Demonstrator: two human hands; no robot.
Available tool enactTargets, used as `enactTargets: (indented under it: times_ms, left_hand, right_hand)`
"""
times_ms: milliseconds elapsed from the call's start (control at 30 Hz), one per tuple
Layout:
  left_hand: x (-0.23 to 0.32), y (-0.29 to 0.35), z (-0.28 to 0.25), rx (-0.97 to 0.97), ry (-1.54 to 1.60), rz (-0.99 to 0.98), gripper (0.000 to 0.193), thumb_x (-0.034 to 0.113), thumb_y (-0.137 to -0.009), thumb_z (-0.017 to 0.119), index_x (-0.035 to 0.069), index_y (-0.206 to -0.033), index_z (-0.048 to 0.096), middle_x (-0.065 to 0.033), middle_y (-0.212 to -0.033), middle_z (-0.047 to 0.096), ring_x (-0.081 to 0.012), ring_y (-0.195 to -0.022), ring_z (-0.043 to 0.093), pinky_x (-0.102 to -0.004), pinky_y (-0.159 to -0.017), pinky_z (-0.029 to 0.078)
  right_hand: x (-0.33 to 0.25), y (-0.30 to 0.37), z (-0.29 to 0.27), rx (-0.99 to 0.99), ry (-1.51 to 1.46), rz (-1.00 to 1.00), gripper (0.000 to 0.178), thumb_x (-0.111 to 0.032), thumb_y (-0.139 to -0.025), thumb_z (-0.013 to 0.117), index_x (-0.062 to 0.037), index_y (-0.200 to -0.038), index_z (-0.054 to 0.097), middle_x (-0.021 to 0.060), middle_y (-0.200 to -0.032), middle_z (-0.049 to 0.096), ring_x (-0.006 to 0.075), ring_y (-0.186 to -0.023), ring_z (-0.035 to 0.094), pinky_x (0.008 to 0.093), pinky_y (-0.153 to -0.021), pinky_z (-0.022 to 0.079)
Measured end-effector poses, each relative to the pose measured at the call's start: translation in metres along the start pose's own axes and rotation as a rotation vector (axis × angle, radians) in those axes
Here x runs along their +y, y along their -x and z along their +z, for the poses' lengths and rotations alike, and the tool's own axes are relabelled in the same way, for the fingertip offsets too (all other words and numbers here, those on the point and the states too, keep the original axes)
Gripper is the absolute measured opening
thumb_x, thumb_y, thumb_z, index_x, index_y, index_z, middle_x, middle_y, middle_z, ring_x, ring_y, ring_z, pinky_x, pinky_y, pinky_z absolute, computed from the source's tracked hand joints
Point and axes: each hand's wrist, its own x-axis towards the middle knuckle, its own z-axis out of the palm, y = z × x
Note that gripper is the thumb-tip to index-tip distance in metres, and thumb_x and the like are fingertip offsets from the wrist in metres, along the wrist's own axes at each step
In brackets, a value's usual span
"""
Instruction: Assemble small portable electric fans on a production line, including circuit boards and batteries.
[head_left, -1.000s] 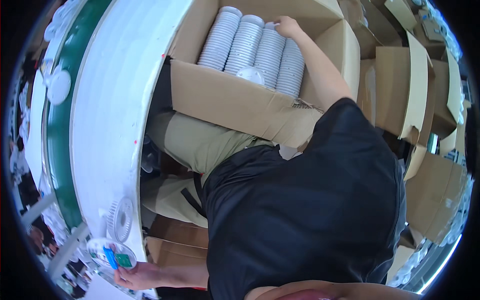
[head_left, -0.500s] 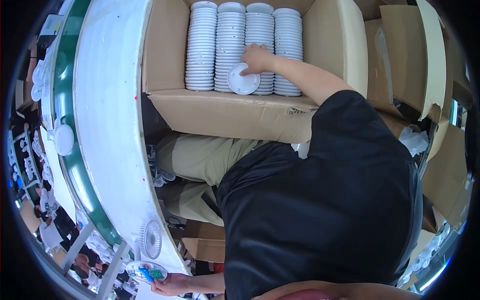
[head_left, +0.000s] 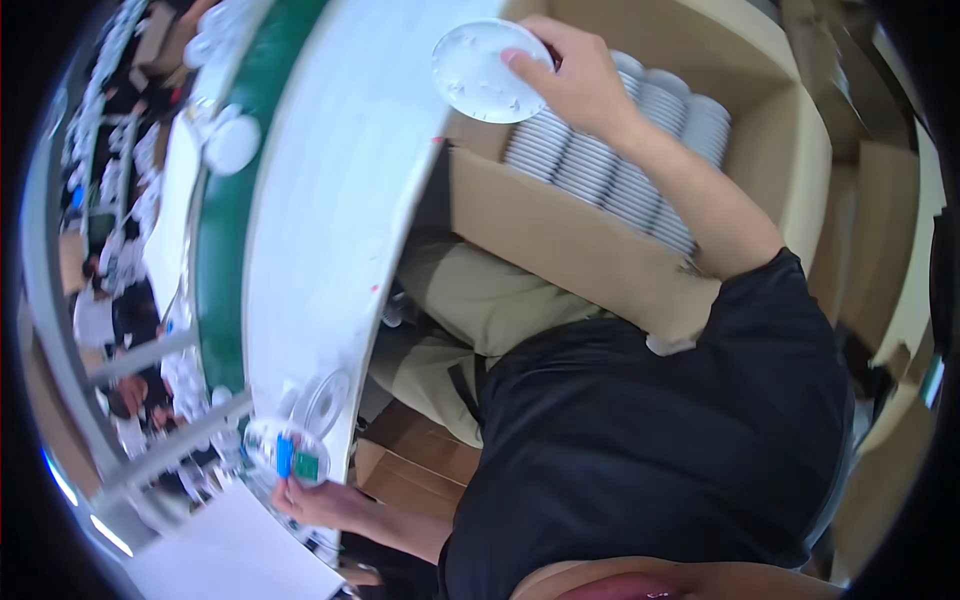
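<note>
My right hand (head_left: 590, 85) grips a white round plate-like cover (head_left: 478, 72) by its edge, thumb on its face and fingers behind. It is held above the far end of the white table, beside the cardboard box. My left hand (head_left: 318, 503) is at the table's near end, fingers closed on the rim of a white round fan base (head_left: 258, 452). A green circuit board (head_left: 307, 467) and a blue piece (head_left: 284, 455) show inside that base. A white fan cage (head_left: 325, 402) lies right by it; motion blurs the join between them.
The open cardboard box (head_left: 560, 225) holds several stacks of white round covers (head_left: 610, 160). Left of the white table (head_left: 320, 200) runs a green conveyor belt (head_left: 222, 270) with a white round part (head_left: 233, 145). Grey rails (head_left: 160, 355) and people are beyond. More cardboard (head_left: 875, 230) stands at right.
My right hand has lifted the cover out of the box and carried it left over the table edge. My left hand still holds the fan base. The whole view has turned.
</note>
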Motion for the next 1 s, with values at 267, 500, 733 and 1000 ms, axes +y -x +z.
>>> enactTargets:
  times_ms: [267, 500, 733, 1000]
  left_hand:
    - [-0.003, 0.012, -0.001, -0.114, 0.409, -0.152, 0.008, 0.001, -0.093, 0.055, 0.003, -0.101, 0.053, -0.0099, -0.096, 0.058, -0.0157, -0.088, 0.055, -0.0246, -0.082, 0.047]
    - [-0.015, 0.015, -0.006, -0.075, 0.522, -0.168, 0.018, 0.002, -0.095, 0.057, 0.002, -0.113, 0.055, -0.0154, -0.1, 0.064, -0.0193, -0.09, 0.064, -0.0261, -0.082, 0.053]
    - [-0.008, 0.019, -0.004, -0.069, 0.585, -0.195, 0.036, 0.002, -0.096, 0.058, 0.002, -0.132, 0.051, -0.0211, -0.106, 0.068, -0.0236, -0.093, 0.069, -0.0276, -0.079, 0.058]
    - [-0.016, 0.027, -0.005, -0.024, 0.628, -0.189, 0.041, 0.001, -0.096, 0.058, 0.001, -0.135, 0.05, -0.0227, -0.108, 0.068, -0.0244, -0.094, 0.07, -0.0278, -0.079, 0.059]
  right_hand:
    - [-0.058, 0.001, 0.135, -0.419, 0.307, -0.939, 0.041, -0.027, -0.083, 0.073, -0.0107, -0.12, 0.066, 0.0079, -0.115, 0.06, 0.0235, -0.093, 0.057, 0.0292, -0.086, 0.048]
    - [-0.046, 0.026, 0.159, -0.627, 0.295, -0.482, 0.044, -0.027, -0.088, 0.068, -0.0075, -0.126, 0.06, 0.0131, -0.123, 0.056, 0.0318, -0.113, 0.05, 0.0395, -0.1, 0.042]
    - [-0.073, 0.037, 0.137, -0.426, 0.192, 0.172, 0.052, -0.033, -0.091, 0.066, 0.0027, -0.126, 0.053, 0.0185, -0.115, 0.056, 0.0278, -0.1, 0.059, 0.0362, -0.085, 0.052]
    - [-0.083, 0.111, 0.19, -0.164, -0.829, 0.982, 0.037, -0.021, -0.095, 0.061, 0.0061, -0.117, 0.052, 0.0149, -0.101, 0.057, 0.0177, -0.085, 0.058, 0.025, -0.072, 0.051]
